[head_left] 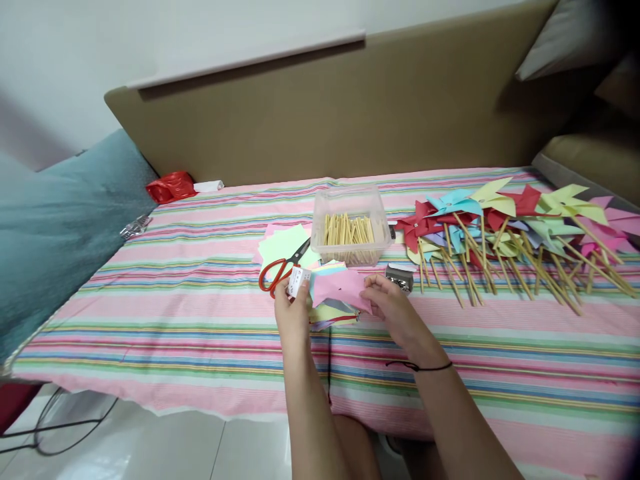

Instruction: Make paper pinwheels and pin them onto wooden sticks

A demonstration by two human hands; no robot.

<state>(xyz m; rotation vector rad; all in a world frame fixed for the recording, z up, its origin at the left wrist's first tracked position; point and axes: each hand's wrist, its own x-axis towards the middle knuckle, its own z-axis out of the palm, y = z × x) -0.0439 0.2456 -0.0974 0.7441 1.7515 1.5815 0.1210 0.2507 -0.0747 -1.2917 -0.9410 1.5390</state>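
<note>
My left hand (291, 312) is closed on a small white box (299, 281) with print on its face. My right hand (393, 305) pinches the right edge of a pink paper piece (340, 289) with a small dark mark at its middle. Beneath it lie more coloured paper pieces (327, 313), partly hidden. Red-handled scissors (281, 272) rest just beyond my left hand, partly over pale green sheets (283, 245). Beside my right hand is a small dark open box (400, 280) holding shiny bits too small to name.
A clear plastic tub (323, 223) of wooden sticks (345, 230) stands behind the papers. Many paper pinwheels (493, 197) on sticks lie to the right. Far left are a red plastic bag (173, 187) and a teal cushion (75, 220). Striped cloth (200, 333) covers the seat.
</note>
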